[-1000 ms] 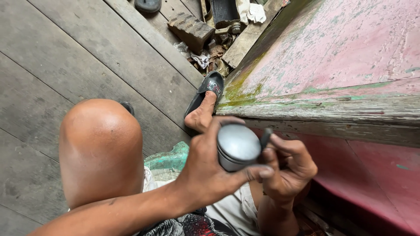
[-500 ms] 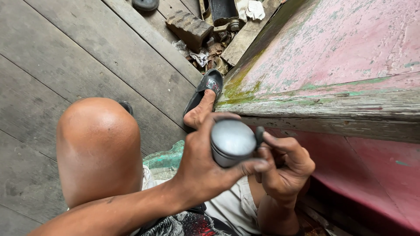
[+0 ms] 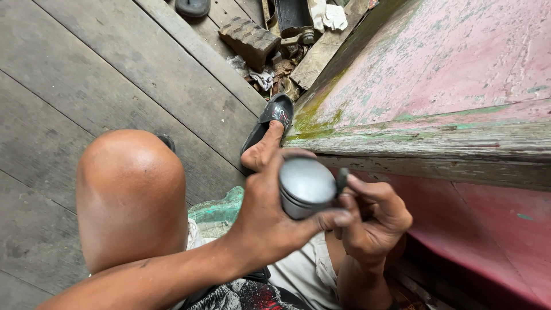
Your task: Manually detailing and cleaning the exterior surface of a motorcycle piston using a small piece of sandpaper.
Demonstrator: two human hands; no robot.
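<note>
Hands (image 3: 270,224) shifted left; dull grey piston (image 3: 307,185).

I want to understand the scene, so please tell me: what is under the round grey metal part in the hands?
Under the metal part the left hand wraps its side, and pale cloth shows lower down. The part's underside is covered by both hands.

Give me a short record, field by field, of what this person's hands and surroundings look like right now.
Left hand: left hand wraps around a grey metal cylinder, flat top facing up.
Right hand: right hand pinches a small dark piece against the cylinder's side.
Body: bare knee; foot in a black sandal.
Floor: grey wooden planks.
Right side: weathered pink painted wood.
Clutter: brick, scraps beyond it.
</note>
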